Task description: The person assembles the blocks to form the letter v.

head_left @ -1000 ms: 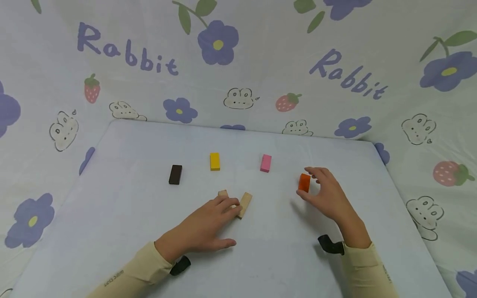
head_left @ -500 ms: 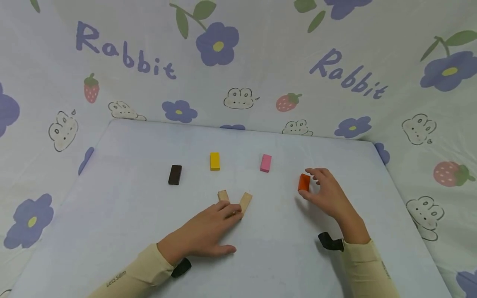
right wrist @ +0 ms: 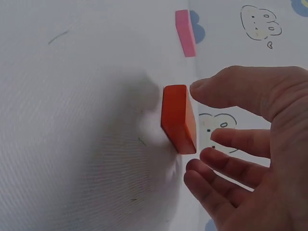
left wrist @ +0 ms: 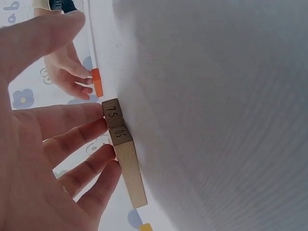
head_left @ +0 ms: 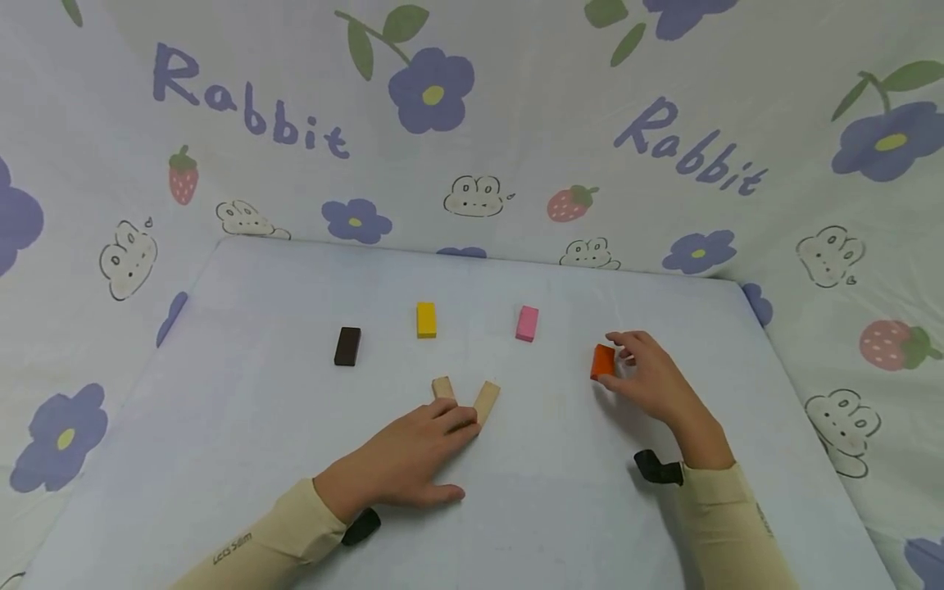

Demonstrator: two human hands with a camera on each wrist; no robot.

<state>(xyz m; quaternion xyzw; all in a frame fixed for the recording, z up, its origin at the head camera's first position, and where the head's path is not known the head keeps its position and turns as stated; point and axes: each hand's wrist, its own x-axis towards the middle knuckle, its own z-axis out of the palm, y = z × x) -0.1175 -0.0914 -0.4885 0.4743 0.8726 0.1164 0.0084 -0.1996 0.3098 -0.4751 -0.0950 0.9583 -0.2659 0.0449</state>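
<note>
My left hand [head_left: 409,455] rests its extended fingertips on two bare wooden blocks. The left block [head_left: 442,388] and the right block [head_left: 486,401] slant toward each other, their near ends partly under the fingers. In the left wrist view, the block ends bear the printed numbers 75 [left wrist: 112,111] and 50 [left wrist: 120,134] and sit against each other. At the right, my right hand [head_left: 652,381] hovers beside an orange block [head_left: 602,361], thumb and fingers spread around its side. The right wrist view has the thumb close to one end of the orange block [right wrist: 177,118], with the fingers apart from it.
Farther back lie a dark brown block [head_left: 347,347], a yellow block [head_left: 426,320] and a pink block [head_left: 527,324]. All are spread over a white tabletop [head_left: 560,524]. Patterned cloth [head_left: 509,123] rises behind the table's far edge.
My left fingers have shifted slightly, so more of the left wooden block shows and less of the right one. My right thumb has moved a little to the right along the orange block.
</note>
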